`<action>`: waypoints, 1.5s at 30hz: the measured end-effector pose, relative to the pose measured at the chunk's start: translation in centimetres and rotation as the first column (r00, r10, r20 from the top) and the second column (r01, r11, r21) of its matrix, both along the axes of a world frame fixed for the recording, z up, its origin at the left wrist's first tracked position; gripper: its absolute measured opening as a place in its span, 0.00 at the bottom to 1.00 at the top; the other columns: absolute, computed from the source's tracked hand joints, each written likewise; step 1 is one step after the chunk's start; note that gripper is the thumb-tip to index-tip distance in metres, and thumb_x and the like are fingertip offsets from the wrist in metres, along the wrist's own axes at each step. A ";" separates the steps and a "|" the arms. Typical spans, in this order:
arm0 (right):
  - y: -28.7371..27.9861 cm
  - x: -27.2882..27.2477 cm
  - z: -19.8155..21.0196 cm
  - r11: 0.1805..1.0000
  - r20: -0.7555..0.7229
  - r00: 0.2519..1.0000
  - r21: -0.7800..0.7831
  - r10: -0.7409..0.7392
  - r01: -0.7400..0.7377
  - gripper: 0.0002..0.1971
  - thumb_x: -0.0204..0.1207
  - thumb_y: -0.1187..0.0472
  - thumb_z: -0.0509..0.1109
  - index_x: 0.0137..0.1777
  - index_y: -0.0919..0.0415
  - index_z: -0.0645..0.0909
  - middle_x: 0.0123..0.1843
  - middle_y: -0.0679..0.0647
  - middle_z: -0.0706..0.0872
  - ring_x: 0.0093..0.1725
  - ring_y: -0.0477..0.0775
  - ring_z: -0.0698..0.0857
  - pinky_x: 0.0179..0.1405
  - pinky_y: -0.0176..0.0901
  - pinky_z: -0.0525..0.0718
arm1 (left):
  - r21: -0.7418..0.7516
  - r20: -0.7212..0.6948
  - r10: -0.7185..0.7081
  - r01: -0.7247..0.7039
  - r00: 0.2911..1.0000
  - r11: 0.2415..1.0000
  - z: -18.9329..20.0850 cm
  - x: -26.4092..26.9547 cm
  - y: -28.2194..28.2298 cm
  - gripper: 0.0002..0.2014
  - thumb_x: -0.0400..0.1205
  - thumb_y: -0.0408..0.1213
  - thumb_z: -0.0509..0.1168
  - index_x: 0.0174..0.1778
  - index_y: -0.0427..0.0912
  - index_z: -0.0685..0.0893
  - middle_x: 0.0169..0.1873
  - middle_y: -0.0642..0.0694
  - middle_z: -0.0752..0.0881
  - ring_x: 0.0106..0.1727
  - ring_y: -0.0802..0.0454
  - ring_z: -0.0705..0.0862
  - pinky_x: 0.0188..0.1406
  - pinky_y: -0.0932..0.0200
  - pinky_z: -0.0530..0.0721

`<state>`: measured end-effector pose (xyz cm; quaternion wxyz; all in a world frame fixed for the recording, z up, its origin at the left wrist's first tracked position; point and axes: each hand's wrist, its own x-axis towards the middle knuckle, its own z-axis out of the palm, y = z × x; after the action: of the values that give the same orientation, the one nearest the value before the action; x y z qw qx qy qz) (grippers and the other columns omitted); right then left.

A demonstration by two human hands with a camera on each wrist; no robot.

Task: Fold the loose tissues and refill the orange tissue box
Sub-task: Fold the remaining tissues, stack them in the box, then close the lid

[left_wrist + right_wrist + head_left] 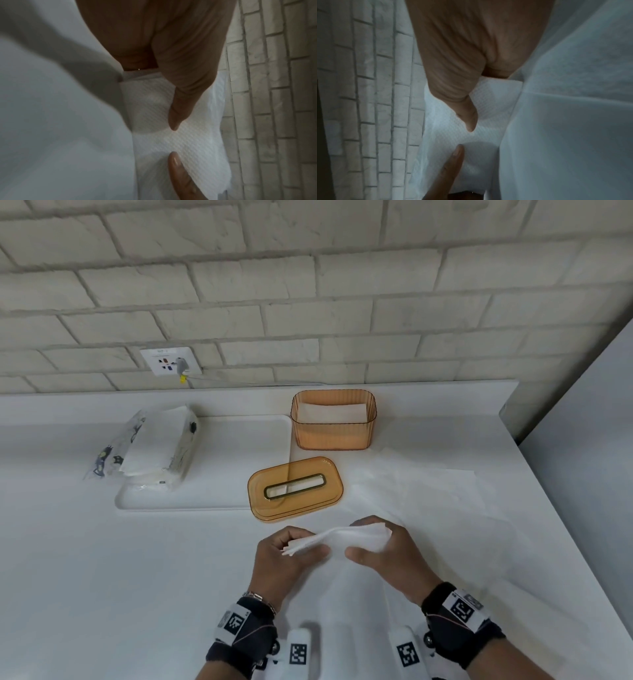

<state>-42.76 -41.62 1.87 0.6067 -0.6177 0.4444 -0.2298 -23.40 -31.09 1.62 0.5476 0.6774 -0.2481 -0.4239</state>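
Both hands hold one white embossed tissue [346, 541] above the counter's near middle. My left hand [291, 553] pinches its left end between thumb and fingers; my right hand [380, 549] grips its right end the same way. In the left wrist view the tissue [185, 142] lies under the left thumb, and in the right wrist view the tissue [488, 129] lies under the right thumb. The orange tissue box [334, 436] stands open at the back with folded tissue inside. Its orange lid [301, 501] lies flat in front of it.
More loose tissues [421, 494] are spread flat on the white counter [137, 577] to the right. A torn plastic tissue pack [147, 443] lies on a white tray [239, 460] at the left. A brick wall with a socket [170, 361] runs behind.
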 end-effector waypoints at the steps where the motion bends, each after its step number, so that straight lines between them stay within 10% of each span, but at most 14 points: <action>1: 0.2 0.0 -0.2 1.000 0.003 1.000 -0.004 -0.004 0.004 0.18 0.68 0.66 0.88 0.49 0.41 0.92 0.49 0.43 0.94 0.49 0.44 0.91 0.46 0.35 0.89 | 0.019 0.034 0.001 -0.002 0.999 1.000 -0.1 0.0 0.1 0.14 0.65 0.30 0.89 0.41 0.42 0.93 0.39 0.44 0.95 0.37 0.53 0.90 0.40 0.59 0.89; 8: 0.6 -1.0 -0.8 1.000 -0.034 0.999 0.004 -0.011 0.011 0.14 0.69 0.65 0.88 0.53 0.54 0.93 0.48 0.48 0.97 0.51 0.49 0.95 0.54 0.49 0.94 | 0.026 0.195 0.017 -0.023 0.981 0.999 -0.4 -0.5 0.8 0.17 0.65 0.27 0.88 0.45 0.45 0.93 0.38 0.52 0.96 0.39 0.54 0.94 0.39 0.63 0.90; 24: -0.9 0.2 -0.5 0.996 -0.020 1.000 -0.094 -0.009 0.007 0.13 0.67 0.61 0.90 0.48 0.48 0.93 0.45 0.45 0.95 0.45 0.45 0.92 0.44 0.35 0.87 | 0.009 0.196 0.019 -0.021 0.980 1.000 0.6 -0.8 -0.7 0.13 0.65 0.29 0.89 0.37 0.48 0.96 0.35 0.54 0.95 0.37 0.62 0.92 0.37 0.71 0.86; 34: -1.4 -0.2 -1.1 0.988 -0.005 0.997 -0.133 0.074 -0.074 0.14 0.66 0.68 0.90 0.48 0.52 0.97 0.46 0.49 0.96 0.49 0.51 0.94 0.52 0.43 0.91 | -0.059 0.155 -0.087 0.097 0.984 0.994 0.1 0.0 -0.5 0.15 0.67 0.25 0.87 0.46 0.43 0.98 0.44 0.48 0.97 0.49 0.50 0.95 0.50 0.62 0.89; 45: -3.0 -0.3 -1.7 0.994 -0.135 0.991 -0.103 0.022 -0.036 0.12 0.66 0.52 0.91 0.45 0.51 0.93 0.41 0.48 0.95 0.43 0.49 0.93 0.46 0.45 0.91 | -0.013 0.094 -0.046 0.047 0.995 0.999 0.1 0.7 -1.3 0.13 0.67 0.31 0.88 0.46 0.44 0.98 0.44 0.48 0.97 0.47 0.49 0.96 0.48 0.57 0.92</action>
<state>-43.10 -44.64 0.21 0.5454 -0.6693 0.4624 -0.2020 -22.72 -32.34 1.68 0.5306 0.6863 -0.2924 -0.4024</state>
